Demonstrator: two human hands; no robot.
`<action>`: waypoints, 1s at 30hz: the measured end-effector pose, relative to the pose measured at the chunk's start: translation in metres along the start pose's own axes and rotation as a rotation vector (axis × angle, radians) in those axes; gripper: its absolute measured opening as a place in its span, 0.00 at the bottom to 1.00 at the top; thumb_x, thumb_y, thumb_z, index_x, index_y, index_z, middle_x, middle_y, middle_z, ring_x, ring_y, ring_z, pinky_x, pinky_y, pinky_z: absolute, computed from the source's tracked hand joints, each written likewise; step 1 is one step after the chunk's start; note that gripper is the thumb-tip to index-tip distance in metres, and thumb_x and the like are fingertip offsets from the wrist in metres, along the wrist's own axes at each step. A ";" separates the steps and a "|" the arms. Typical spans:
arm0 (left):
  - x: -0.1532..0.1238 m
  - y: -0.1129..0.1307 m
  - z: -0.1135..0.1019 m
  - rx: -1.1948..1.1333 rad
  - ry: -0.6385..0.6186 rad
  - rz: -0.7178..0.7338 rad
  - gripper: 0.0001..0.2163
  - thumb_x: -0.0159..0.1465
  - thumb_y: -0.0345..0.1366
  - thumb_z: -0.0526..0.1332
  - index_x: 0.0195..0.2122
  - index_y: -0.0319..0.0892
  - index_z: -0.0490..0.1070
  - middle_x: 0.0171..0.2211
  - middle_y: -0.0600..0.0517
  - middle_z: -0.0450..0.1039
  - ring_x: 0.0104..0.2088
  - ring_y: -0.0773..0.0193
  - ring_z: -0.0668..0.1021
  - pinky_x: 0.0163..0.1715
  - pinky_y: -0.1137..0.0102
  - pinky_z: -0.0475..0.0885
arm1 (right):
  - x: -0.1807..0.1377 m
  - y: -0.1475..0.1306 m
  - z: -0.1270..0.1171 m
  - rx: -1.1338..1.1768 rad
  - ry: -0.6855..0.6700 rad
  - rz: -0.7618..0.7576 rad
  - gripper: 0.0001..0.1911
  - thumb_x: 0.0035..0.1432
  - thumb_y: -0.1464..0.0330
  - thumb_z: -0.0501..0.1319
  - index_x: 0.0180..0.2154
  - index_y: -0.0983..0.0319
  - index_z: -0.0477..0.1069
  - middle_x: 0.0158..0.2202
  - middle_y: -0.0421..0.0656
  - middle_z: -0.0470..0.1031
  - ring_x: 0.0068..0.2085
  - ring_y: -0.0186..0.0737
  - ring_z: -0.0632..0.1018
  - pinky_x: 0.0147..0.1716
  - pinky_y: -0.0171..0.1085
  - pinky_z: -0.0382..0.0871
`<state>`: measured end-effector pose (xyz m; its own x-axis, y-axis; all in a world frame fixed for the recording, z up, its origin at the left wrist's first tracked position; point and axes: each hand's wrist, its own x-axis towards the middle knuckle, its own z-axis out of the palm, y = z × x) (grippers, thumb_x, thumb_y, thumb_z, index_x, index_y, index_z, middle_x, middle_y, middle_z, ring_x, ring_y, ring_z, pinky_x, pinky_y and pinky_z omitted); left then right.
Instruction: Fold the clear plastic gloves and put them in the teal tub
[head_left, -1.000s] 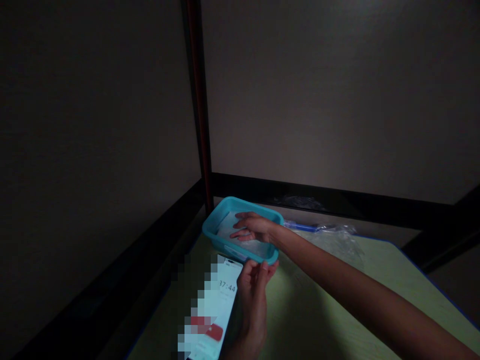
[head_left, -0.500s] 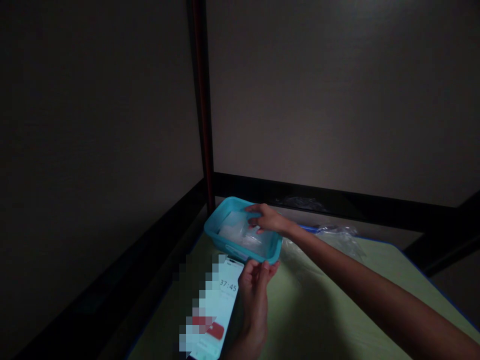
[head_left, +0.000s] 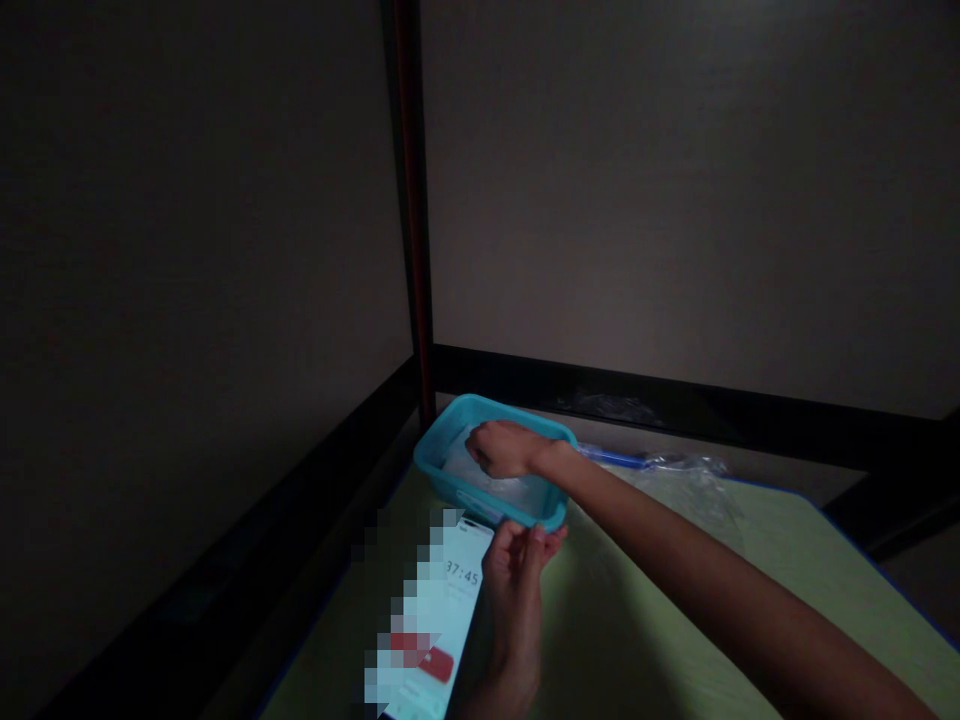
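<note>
A turquoise plastic basket (head_left: 448, 486) stands in the corner of the mat-covered surface. My left hand (head_left: 517, 590) pinches its near right corner between thumb and fingers. Inside the basket lies whitish, shiny material (head_left: 521, 492) that looks like clear plastic packets, though the dim light blurs it. My right hand (head_left: 504, 448) is closed over these contents, knuckles up. Its fingertips are turned down out of sight, so I cannot tell what they hold.
A lit phone (head_left: 442, 620) showing a timer lies left of my left wrist, partly pixelated. Crumpled clear plastic (head_left: 697, 480) and a blue strip (head_left: 615, 458) lie behind my right forearm. Dark-trimmed walls (head_left: 645, 410) meet behind the basket.
My right hand has shifted slightly left within the basket, and its outstretched fingers have curled into a fist. My left hand keeps its hold on the basket corner.
</note>
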<state>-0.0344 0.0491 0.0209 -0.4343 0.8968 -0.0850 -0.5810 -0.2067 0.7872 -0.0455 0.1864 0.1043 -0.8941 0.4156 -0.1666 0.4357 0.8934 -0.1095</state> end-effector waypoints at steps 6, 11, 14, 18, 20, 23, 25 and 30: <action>-0.001 0.003 0.003 -0.001 0.016 -0.004 0.13 0.51 0.43 0.66 0.22 0.40 0.65 0.22 0.52 0.72 0.32 0.58 0.79 0.39 0.66 0.70 | 0.008 0.005 -0.004 -0.030 -0.181 0.026 0.16 0.61 0.65 0.56 0.49 0.63 0.65 0.48 0.46 0.68 0.43 0.42 0.73 0.41 0.45 0.70; -0.001 0.003 0.005 -0.006 0.032 -0.009 0.13 0.50 0.42 0.66 0.21 0.40 0.65 0.21 0.52 0.73 0.31 0.58 0.79 0.38 0.66 0.71 | 0.019 0.009 0.001 0.006 -0.214 0.039 0.16 0.60 0.65 0.56 0.49 0.63 0.65 0.48 0.47 0.68 0.44 0.42 0.73 0.41 0.46 0.70; -0.001 0.001 0.005 -0.034 0.034 -0.010 0.12 0.51 0.41 0.66 0.22 0.40 0.66 0.22 0.52 0.73 0.31 0.58 0.79 0.37 0.67 0.71 | 0.025 0.009 0.004 0.029 -0.193 0.045 0.15 0.61 0.65 0.56 0.49 0.63 0.65 0.48 0.46 0.68 0.44 0.42 0.73 0.41 0.45 0.70; 0.000 -0.002 0.006 -0.074 0.070 -0.011 0.12 0.49 0.41 0.68 0.21 0.40 0.66 0.20 0.52 0.73 0.30 0.58 0.79 0.35 0.68 0.72 | 0.031 0.007 0.006 0.054 -0.200 0.050 0.16 0.60 0.65 0.56 0.49 0.63 0.65 0.48 0.46 0.68 0.44 0.42 0.73 0.41 0.46 0.70; 0.001 -0.003 0.006 -0.085 0.066 -0.008 0.13 0.48 0.41 0.68 0.21 0.40 0.66 0.20 0.52 0.73 0.29 0.59 0.79 0.34 0.68 0.72 | 0.034 0.007 0.007 0.071 -0.206 0.057 0.16 0.60 0.64 0.56 0.49 0.63 0.65 0.48 0.46 0.68 0.44 0.43 0.73 0.41 0.46 0.70; 0.002 -0.005 0.005 -0.093 0.074 -0.005 0.14 0.48 0.42 0.68 0.22 0.40 0.66 0.21 0.53 0.73 0.29 0.61 0.79 0.34 0.69 0.72 | 0.038 0.007 0.010 0.103 -0.207 0.069 0.15 0.61 0.64 0.56 0.48 0.63 0.65 0.48 0.46 0.68 0.44 0.43 0.73 0.41 0.45 0.70; 0.002 -0.006 0.004 -0.093 0.072 -0.007 0.14 0.48 0.43 0.68 0.21 0.40 0.66 0.20 0.54 0.72 0.28 0.62 0.78 0.35 0.69 0.71 | 0.039 0.007 0.013 0.120 -0.205 0.077 0.15 0.60 0.64 0.56 0.49 0.63 0.65 0.48 0.46 0.68 0.44 0.42 0.73 0.41 0.45 0.70; 0.001 -0.004 0.002 -0.067 0.036 -0.010 0.14 0.49 0.43 0.67 0.21 0.40 0.66 0.20 0.54 0.71 0.29 0.62 0.78 0.38 0.68 0.71 | 0.041 0.011 0.018 0.179 -0.153 0.081 0.15 0.61 0.65 0.56 0.49 0.63 0.65 0.48 0.46 0.68 0.44 0.42 0.73 0.41 0.45 0.70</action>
<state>-0.0311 0.0518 0.0193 -0.4521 0.8845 -0.1153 -0.6298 -0.2250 0.7435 -0.0757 0.2100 0.0781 -0.8355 0.4420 -0.3265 0.5288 0.8082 -0.2592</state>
